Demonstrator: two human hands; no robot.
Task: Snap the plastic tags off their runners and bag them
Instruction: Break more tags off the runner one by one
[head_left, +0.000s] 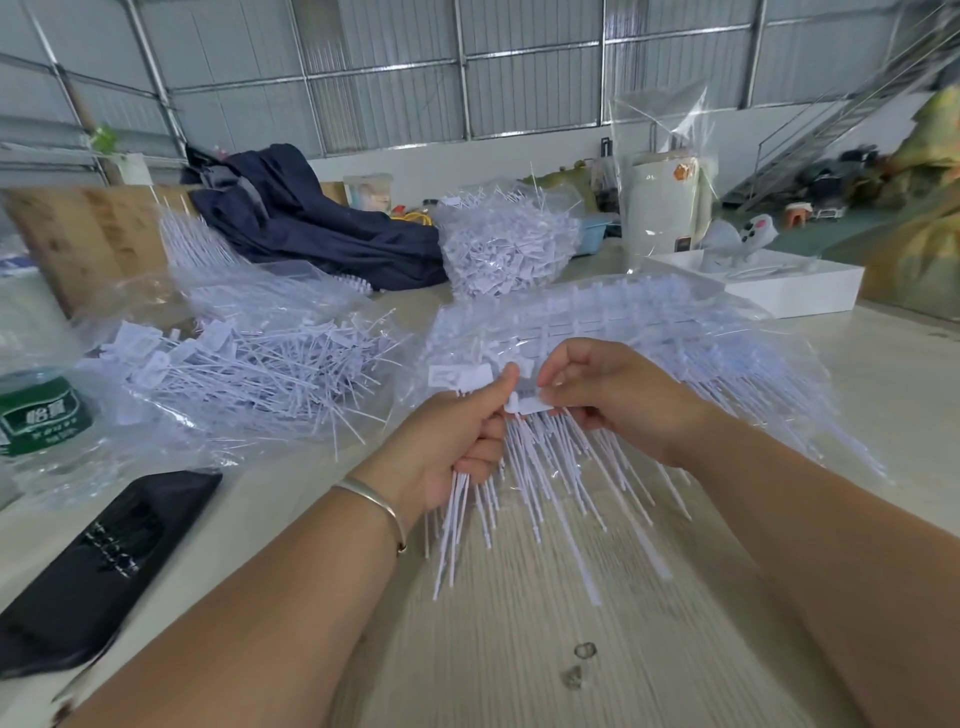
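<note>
2 hands (457, 441), 1 bracelet (379, 501), 1 green-labelled bottle (44, 415), 1 white box (779, 280), tags (249, 364) too many to count.

bottle (44, 415): cut off at the left edge, label too blurry to read
black case (104, 566): print was just smeared

Head view — forward, downward, close over table (519, 649).

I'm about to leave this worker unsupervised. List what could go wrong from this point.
1. The left hand grips a thick bundle of tags whose long tails fan loosely over the table; some could slip out and scatter.
2. The right hand pinches one tag head beside the left thumb; a hard twist may bend it rather than snap it cleanly.
3. The loose snapped tags lie on a flat open bag and could spill.
</note>
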